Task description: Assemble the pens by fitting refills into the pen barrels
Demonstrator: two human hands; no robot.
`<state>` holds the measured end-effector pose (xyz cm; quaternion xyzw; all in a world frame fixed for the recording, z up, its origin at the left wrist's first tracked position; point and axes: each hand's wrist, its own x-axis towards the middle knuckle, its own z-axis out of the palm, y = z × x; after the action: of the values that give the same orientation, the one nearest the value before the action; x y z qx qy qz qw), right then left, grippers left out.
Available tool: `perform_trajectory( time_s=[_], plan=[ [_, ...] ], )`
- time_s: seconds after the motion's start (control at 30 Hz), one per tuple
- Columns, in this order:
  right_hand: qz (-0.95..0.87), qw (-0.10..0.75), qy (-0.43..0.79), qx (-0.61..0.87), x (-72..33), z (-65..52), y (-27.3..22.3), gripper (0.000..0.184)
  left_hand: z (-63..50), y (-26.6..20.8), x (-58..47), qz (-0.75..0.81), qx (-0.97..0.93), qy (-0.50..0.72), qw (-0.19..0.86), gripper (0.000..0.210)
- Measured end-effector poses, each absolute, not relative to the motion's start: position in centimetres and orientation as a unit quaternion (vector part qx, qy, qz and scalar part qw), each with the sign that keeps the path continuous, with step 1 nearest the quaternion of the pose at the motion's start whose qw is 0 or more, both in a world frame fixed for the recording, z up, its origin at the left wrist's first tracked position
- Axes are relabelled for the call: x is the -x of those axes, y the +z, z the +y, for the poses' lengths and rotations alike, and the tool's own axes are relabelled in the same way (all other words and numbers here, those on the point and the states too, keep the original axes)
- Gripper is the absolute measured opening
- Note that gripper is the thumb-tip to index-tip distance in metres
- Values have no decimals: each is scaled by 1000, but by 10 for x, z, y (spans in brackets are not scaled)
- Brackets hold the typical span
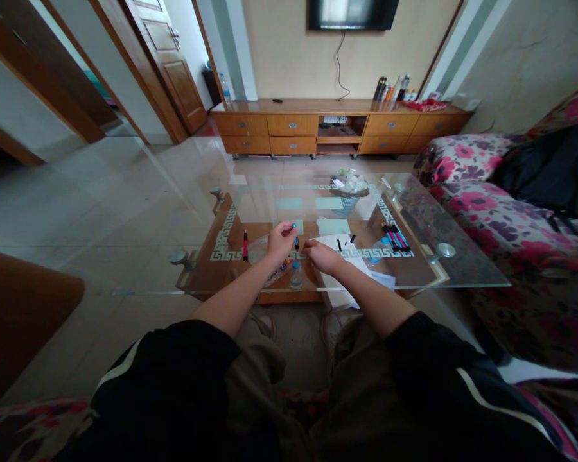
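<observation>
- Your left hand point(280, 241), over the middle of the glass table point(467, 273), has its fingertips closed in a pinch on a blue-tipped piece point(293, 226); so small a hold could let it slip and roll if you squeeze off-centre.
- Your right hand point(325, 258), just beside it over the same part of the table, has its fingers curled in; you cannot tell from here whether they grip anything.
- A dark-and-blue pen part point(297, 244) shows between your hands; whether it joins the piece above is unclear, and a tilt could spoil their alignment.
- The small black pieces point(339, 245) lie right of the table's middle, near your right forearm; a sweeping sleeve or wrist might scatter them.
- The pen row point(395, 239) sits toward the table's right end, and a careless reach could make the pens roll apart; the red-and-black pen point(245, 246), left of the table's middle, might roll if knocked.
- You can read no brand or writing: the bottles point(399, 88) beyond the table's far edge are too small.
</observation>
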<state>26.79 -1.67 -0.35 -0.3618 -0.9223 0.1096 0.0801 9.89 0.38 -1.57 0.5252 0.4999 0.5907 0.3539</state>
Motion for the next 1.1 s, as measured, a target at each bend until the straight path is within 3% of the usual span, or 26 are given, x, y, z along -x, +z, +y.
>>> perform_trajectory(
  time_s=[0.3, 0.53, 0.73, 0.93, 1.1],
  plan=[
    [-912, 32, 55, 405, -275, -14, -1, 24, 4, -18, -98, 505, -545, 569, 353, 23],
    [-897, 67, 68, 431, -283, -16, 1, 22, -1, -13, -98, 497, -562, 548, 370, 21],
    [-841, 242, 129, 466, -299, -14, 0, 23, -6, -11, -97, 475, -567, 503, 446, 26],
    [-699, 411, 247, 530, -309, -13, 1, 12, -18, -8, -97, 437, -589, 408, 544, 38],
    [-603, 499, 356, 511, -307, -7, -1, 22, -21, -6, -101, 406, -603, 389, 565, 44]
  ],
)
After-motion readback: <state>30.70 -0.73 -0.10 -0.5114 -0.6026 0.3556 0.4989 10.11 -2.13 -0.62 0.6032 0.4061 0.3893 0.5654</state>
